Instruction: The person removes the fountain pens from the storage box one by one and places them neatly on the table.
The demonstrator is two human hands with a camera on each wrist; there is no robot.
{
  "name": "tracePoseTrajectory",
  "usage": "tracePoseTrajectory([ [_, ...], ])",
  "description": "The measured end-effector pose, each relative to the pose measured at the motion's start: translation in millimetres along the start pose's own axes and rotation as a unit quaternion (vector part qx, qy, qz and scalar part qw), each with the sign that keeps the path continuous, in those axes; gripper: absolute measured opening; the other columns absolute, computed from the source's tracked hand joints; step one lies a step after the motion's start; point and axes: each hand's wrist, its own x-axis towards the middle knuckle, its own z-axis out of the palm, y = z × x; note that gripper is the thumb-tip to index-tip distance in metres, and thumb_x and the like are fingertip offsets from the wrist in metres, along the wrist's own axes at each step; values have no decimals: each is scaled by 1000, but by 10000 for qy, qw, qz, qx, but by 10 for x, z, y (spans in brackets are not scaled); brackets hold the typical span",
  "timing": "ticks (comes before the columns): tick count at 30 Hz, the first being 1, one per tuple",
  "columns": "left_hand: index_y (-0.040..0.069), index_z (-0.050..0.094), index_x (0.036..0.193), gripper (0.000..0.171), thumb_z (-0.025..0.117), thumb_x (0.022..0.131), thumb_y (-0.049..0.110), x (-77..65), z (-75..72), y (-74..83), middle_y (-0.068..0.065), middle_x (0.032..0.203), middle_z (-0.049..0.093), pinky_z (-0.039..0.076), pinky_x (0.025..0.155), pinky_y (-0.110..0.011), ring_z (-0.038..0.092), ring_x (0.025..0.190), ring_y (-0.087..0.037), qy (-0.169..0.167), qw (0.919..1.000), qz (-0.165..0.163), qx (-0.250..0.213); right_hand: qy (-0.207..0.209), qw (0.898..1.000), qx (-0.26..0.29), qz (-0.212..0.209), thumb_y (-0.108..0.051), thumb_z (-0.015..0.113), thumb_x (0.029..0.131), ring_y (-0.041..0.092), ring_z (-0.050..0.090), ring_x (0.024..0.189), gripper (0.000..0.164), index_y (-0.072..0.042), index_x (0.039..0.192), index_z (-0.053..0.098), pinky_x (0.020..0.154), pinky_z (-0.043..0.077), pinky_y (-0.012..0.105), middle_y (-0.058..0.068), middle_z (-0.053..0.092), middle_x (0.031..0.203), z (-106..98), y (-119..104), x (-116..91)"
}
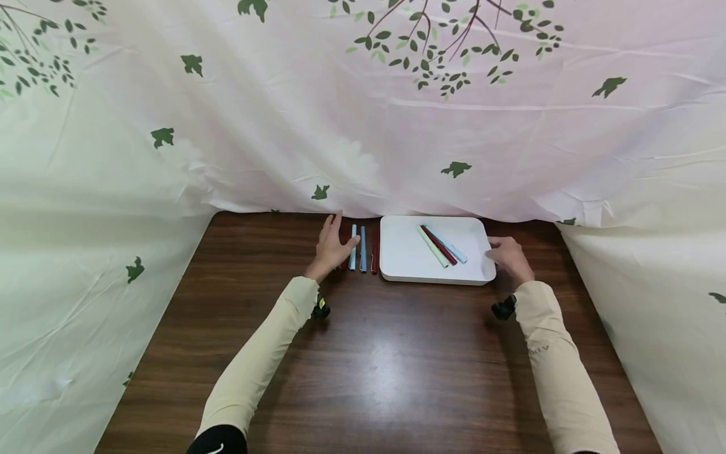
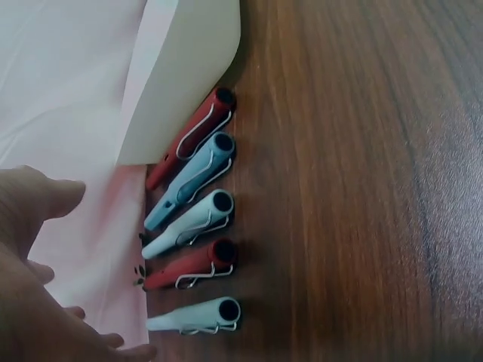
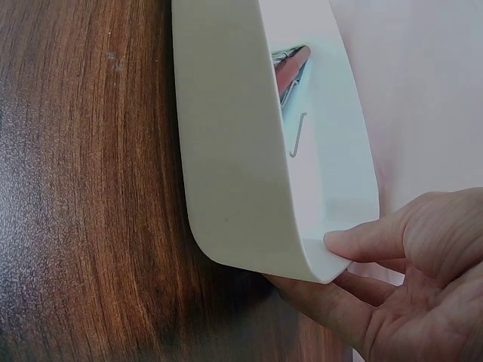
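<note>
A white tray [image 1: 399, 252] stands at the back of the table, holding a pale green pen [image 1: 433, 246], a dark red pen [image 1: 439, 245] and a light blue pen [image 1: 448, 244]. My right hand [image 1: 510, 257] pinches the tray's right end, thumb inside the rim and fingers outside beneath it in the right wrist view. Left of the tray, several clip pens lie in a row, among them a blue pen [image 2: 192, 177], a red pen [image 2: 195, 265] and a pale pen [image 2: 198, 315]. Over the row's left end, my left hand [image 1: 331, 249] spreads its fingers and holds nothing.
A dark wooden table [image 1: 374, 353] carries everything. Behind it hangs a pale curtain [image 1: 363, 139] with leaf and bird prints, meeting the table's back edge close to the tray and pens. More cloth runs along both sides.
</note>
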Motion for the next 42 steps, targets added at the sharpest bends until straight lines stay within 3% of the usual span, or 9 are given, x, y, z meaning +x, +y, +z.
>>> tracePoseTrajectory([
  [9, 19, 23, 156, 70, 58, 98, 34, 17, 112, 156, -11, 164, 14, 23, 111, -70, 14, 151, -33, 97, 9960, 891, 39, 32, 10000, -61, 21, -8, 48, 97, 39, 53, 121, 54, 3, 148, 35, 75, 56, 34, 32, 38, 148, 4, -27, 4],
  [13, 14, 29, 154, 65, 58, 98, 31, 48, 186, 241, -12, 162, 21, 25, 114, -64, 19, 150, -32, -111, 9919, 1263, 121, 98, 9998, -144, 26, -8, 48, 97, 39, 55, 118, 53, 2, 148, 36, 73, 56, 33, 33, 39, 148, 8, -33, -4],
  [19, 19, 32, 153, 61, 57, 99, 30, 52, 312, 299, -13, 160, 25, 23, 113, -67, 20, 149, -31, -434, 9853, 1603, 387, 167, 9996, -237, 5, -7, 48, 97, 36, 57, 114, 53, 1, 148, 38, 71, 56, 31, 32, 40, 147, 18, -32, -7],
  [26, 17, 38, 151, 59, 60, 98, 31, -12, 394, 346, -11, 160, 28, 23, 118, -58, 21, 150, -29, -904, 9714, 2068, 736, 250, 9983, -510, -125, -8, 48, 96, 34, 59, 101, 52, 3, 146, 39, 63, 51, 28, 32, 45, 143, 57, -91, -3],
  [31, 16, 39, 150, 60, 62, 97, 29, -36, 462, 378, -12, 158, 32, 27, 118, -52, 26, 149, -27, -1174, 9648, 2222, 769, 247, 9980, -578, -10, -7, 47, 97, 33, 60, 96, 52, 2, 147, 39, 63, 50, 28, 32, 45, 143, 58, -99, -10],
  [36, 16, 38, 151, 61, 63, 96, 28, -44, 530, 420, -9, 158, 33, 31, 118, -46, 30, 148, -23, -1494, 9610, 2158, 877, 307, 9975, -642, 15, -6, 47, 96, 31, 59, 88, 52, 2, 146, 40, 60, 49, 30, 31, 46, 142, 48, -87, -14],
  [42, 19, 35, 152, 62, 62, 97, 25, -37, 597, 483, -4, 159, 33, 36, 115, -42, 31, 147, -19, -1748, 9570, 2120, 933, 238, 9981, -576, 4, -7, 47, 96, 32, 61, 92, 53, 2, 147, 38, 62, 50, 28, 32, 45, 143, 39, -50, -2],
])
